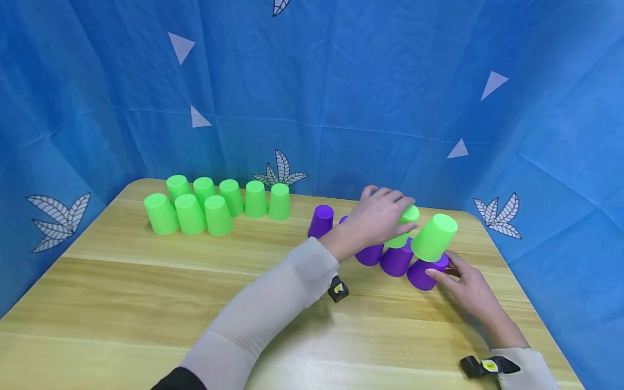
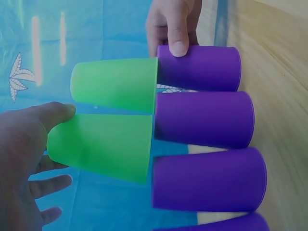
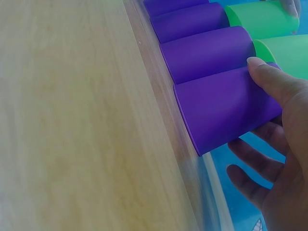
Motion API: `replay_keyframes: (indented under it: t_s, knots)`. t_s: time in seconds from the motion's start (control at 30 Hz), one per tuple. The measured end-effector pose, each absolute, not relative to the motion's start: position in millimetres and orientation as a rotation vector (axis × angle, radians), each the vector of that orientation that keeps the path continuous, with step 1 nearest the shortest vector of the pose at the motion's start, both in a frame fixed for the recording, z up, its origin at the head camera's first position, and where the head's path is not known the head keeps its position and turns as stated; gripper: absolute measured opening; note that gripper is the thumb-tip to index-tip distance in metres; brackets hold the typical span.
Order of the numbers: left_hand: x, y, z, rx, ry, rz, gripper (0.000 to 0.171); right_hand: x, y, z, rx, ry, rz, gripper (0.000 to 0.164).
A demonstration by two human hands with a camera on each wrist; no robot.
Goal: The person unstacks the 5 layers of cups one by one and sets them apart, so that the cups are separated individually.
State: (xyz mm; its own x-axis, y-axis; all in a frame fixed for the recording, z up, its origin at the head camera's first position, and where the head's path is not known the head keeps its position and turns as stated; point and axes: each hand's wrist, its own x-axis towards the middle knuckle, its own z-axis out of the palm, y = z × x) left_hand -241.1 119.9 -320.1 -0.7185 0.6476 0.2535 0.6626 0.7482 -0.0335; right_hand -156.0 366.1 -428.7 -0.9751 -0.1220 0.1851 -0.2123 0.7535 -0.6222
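Note:
Upside-down purple cups stand in a row at the right of the table, with two upside-down green cups above them. My left hand reaches over from above and holds the left green cup near its closed end, thumb on one side and fingers on the other. That cup's rim is right at the tops of the purple cups. Beside it, the other green cup sits over the two rightmost purple cups. My right hand grips the rightmost purple cup near its top between thumb and fingers.
Several upside-down green cups stand in two rows at the back left of the wooden table. A purple cup marks the row's far left end. Blue patterned cloth hangs behind the table.

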Motion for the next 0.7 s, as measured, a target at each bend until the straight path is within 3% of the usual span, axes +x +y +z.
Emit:
replay_keyframes:
  t_s: [0.7]
  knots:
    - [-231.7,23.7,-321.3,-0.926,-2.48,-0.163,0.055,-154.7,365.7,-427.5,0.25,-2.836,1.029,0.06]
